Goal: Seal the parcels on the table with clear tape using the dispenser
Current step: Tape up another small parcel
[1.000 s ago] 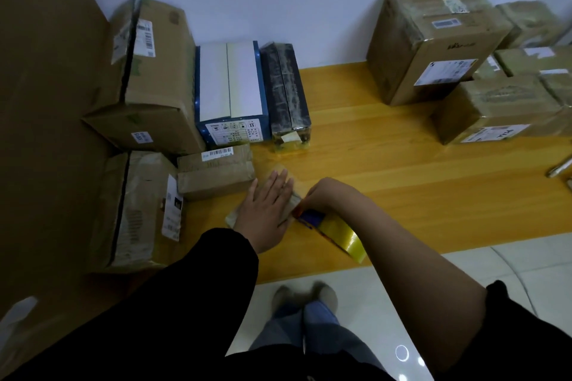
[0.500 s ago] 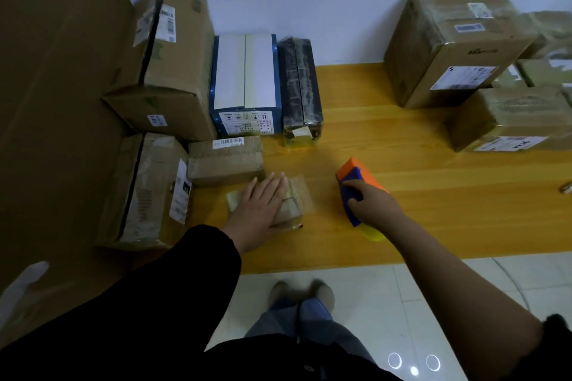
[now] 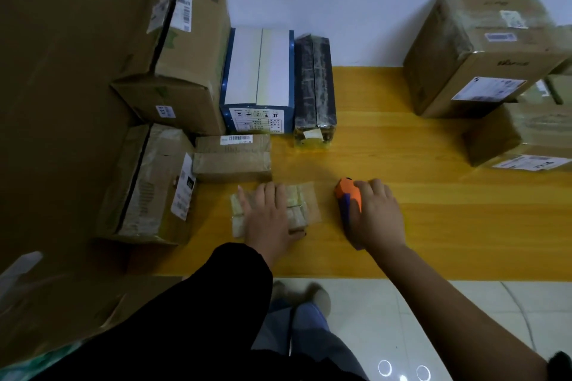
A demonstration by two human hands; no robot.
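Note:
A small flat parcel (image 3: 298,206) wrapped in clear tape lies on the wooden table (image 3: 433,219) near its front edge. My left hand (image 3: 269,216) rests flat on top of it, fingers straight. A loose end of tape sticks out at the parcel's right side. To the right, my right hand (image 3: 376,216) grips the orange and blue tape dispenser (image 3: 348,195), which stands on the table a little apart from the parcel.
Several boxes crowd the left: a tall cardboard box (image 3: 185,52), a blue and white box (image 3: 260,80), a dark wrapped box (image 3: 314,86), a small brown parcel (image 3: 232,158) and a taped box (image 3: 151,185). More cardboard boxes (image 3: 483,52) stand at the back right.
My right hand pulled the dispenser away from the small parcel to the right and set it on the table. My left hand stayed flat on the parcel.

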